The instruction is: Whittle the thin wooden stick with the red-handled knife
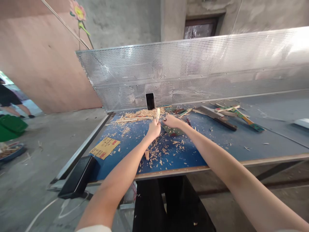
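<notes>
In the middle of the blue table [190,160], my left hand [154,129] is closed around a pale wooden stick [158,114] whose upper end points up out of the fist. Just to its right my right hand [172,121] is curled shut near the stick. A small dark bit shows at its fingertips, but what it grips is mostly hidden. Wood shavings [160,154] are scattered beneath both hands, with a thicker pile [140,113] behind them. Thin wooden strips [135,119] lie along that pile.
A phone [150,101] leans against the perforated metal panel [193,71]. Yellow sandpaper [105,147] lies left, near a black box [77,177] at the table's corner. Rightward are a handsaw [214,116] and a painted wooden piece [249,122]. Another person [9,96] stands far left.
</notes>
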`<action>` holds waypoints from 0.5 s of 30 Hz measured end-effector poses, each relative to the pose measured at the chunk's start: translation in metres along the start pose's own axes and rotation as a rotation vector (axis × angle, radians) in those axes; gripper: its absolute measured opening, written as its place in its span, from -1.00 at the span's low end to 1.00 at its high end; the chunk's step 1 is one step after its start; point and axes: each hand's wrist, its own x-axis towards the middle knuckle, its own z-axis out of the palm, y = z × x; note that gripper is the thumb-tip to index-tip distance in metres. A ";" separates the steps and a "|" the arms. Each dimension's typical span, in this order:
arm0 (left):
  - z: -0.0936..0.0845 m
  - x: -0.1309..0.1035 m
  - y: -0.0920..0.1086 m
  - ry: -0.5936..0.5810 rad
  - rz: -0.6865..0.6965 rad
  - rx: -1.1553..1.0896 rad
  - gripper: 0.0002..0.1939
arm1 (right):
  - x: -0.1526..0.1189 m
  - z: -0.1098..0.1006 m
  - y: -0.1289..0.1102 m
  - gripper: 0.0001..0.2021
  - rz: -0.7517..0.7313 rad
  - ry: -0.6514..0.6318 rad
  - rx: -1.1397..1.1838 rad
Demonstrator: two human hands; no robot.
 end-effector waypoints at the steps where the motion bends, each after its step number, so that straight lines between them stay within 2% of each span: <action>1: -0.002 0.001 0.000 0.014 0.006 0.069 -0.88 | 0.000 -0.002 0.004 -0.64 -0.028 0.034 0.039; 4: -0.005 0.000 0.002 0.011 0.023 0.167 -0.88 | -0.005 -0.005 0.012 -0.54 -0.102 0.242 0.253; 6: -0.005 -0.002 0.005 -0.010 0.058 0.174 -0.90 | -0.010 -0.006 0.011 -0.54 -0.133 0.338 0.393; 11: -0.004 -0.007 0.008 -0.029 0.138 0.186 -0.93 | -0.018 -0.007 -0.005 -0.61 -0.125 0.415 0.586; 15: -0.006 -0.008 0.005 -0.035 0.196 0.170 -0.95 | -0.023 -0.010 -0.013 -0.65 -0.102 0.360 0.634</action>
